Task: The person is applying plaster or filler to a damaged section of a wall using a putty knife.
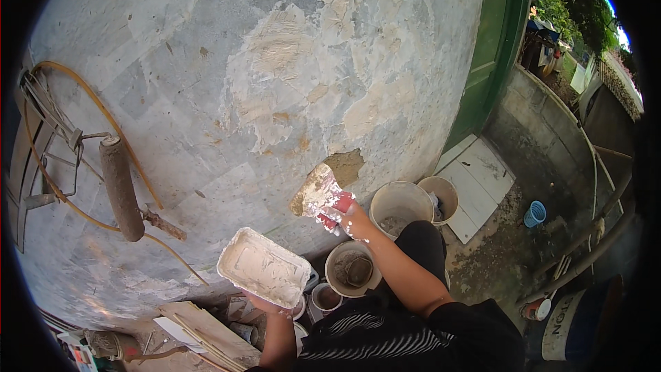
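Note:
My right hand (351, 218) grips a red-handled putty knife (317, 191), heavily smeared with white filler; its broad blade is at the wall, just below and left of a chipped brown hole (346, 164). Whether the blade touches the wall, I cannot tell. My left hand (268, 306) holds a white rectangular tray (264, 270) coated inside with pale paste, low in front of the wall. Its fingers are partly hidden under the tray. The wall (172, 34) is pale grey, with rough cream patches above the hole.
Buckets (382, 200) stand below at the wall's foot. A paint roller (121, 186) and yellow hose hang at left, above stacked boards (206, 334). At right are a green door (485, 72), white panels (475, 186), a blue cup (534, 213), poles and a dark drum (578, 324).

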### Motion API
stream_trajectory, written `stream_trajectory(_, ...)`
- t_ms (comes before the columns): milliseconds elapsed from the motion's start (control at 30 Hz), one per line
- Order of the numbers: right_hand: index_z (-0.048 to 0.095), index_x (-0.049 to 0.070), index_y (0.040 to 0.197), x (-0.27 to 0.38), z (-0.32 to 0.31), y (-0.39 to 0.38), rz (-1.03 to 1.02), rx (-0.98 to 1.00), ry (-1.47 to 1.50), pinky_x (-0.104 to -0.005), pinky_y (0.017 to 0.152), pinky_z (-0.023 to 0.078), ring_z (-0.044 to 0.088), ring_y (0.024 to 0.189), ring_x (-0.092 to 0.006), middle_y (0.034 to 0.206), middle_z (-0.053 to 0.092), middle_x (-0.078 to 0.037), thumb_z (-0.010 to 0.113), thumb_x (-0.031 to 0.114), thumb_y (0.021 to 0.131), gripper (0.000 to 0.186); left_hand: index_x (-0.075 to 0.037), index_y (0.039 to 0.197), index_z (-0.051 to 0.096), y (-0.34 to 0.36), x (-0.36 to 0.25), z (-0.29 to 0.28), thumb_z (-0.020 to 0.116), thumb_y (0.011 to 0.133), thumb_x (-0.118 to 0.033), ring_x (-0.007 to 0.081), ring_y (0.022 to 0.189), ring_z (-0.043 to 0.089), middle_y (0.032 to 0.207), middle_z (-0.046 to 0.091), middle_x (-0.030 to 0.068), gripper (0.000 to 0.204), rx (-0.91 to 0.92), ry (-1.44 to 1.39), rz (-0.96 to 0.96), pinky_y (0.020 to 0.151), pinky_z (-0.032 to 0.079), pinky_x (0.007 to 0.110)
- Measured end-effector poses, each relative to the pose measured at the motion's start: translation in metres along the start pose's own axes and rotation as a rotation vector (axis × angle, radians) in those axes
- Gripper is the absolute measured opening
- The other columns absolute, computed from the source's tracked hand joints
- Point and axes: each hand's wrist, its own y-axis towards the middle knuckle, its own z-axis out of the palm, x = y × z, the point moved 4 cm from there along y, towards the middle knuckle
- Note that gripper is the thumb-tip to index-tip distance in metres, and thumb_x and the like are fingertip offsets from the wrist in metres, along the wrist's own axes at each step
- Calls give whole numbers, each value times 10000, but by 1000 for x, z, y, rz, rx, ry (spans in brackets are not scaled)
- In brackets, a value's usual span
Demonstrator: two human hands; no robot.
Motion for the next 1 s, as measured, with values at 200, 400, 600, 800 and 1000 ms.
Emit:
stream_trajectory(200, 537, 39, 937, 1, -10, -5, 19, -25, 41, -207, 406, 380, 506, 532, -80, 742, 593, -40, 510, 122, 840, 130, -147, 1323, 238, -1, 9, 13, 294, 825, -543, 371, 1139, 385, 1325, 318, 105, 639, 37, -97, -45, 902, 324, 571)
stream_trajectory(400, 530, 3, 944, 35, -25, 20, -105, -190, -258, -261, 478, 413, 527, 536, -125, 729, 594, -73, 529, 158, 827, 194, -147, 1317, 254, -3, 4, 15, 298, 825, -542, 363, 1128, 402, 1311, 341, 100, 632, 5, -95, -2, 896, 339, 560)
stream_trajectory(600, 409, -89, 1104, 95, -34, 53, -290, -461, -879, -365, 604, 448, 562, 667, -327, 765, 577, -217, 566, 146, 736, 464, -172, 1317, 250, -1, -2, 5, 317, 775, -617, 356, 1146, 378, 1323, 322, 79, 704, 5, -123, -4, 913, 318, 560)
stream_trajectory(800, 307, -101, 1194, 117, -33, 70, -432, -632, -948, -372, 686, 453, 574, 797, -336, 845, 576, -215, 563, 89, 706, 583, -169, 1315, 256, -3, -9, 5, 302, 781, -615, 355, 1137, 388, 1317, 331, 74, 697, -27, -204, -3, 907, 328, 556)
stream_trajectory(1000, 411, 35, 1110, 118, -20, 71, -461, -243, 148, -219, 597, 440, 533, 770, -91, 952, 536, -53, 451, 36, 848, 265, -169, 1303, 278, 0, -11, 12, 273, 795, -597, 344, 1111, 416, 1290, 366, 69, 664, -115, -119, 75, 897, 360, 518)
